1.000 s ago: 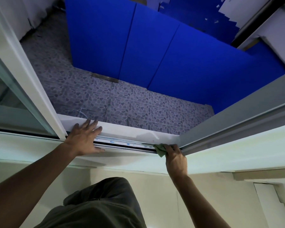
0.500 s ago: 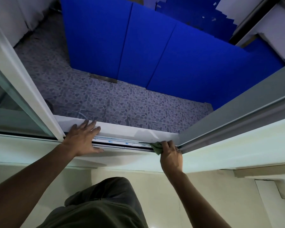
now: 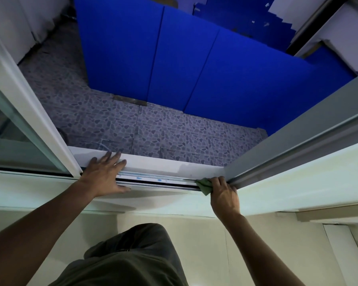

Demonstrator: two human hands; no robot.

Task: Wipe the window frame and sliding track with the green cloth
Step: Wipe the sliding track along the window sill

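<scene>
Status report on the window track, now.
Left hand flat on frame, holding nothing. Right hand grips green cloth at right end of sliding track. Blue specks in track; nothing blocking.

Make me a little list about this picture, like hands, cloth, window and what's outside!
left hand: flat, fingers spread, resting on the white window frame
right hand: holds the green cloth against the sliding track, at its right end
track: blue specks on the rails between the hands
window: open; glass pane slid to the left
outside: pebble-pattern tile floor and blue panels below
person: dark trousers seen at the bottom
</scene>
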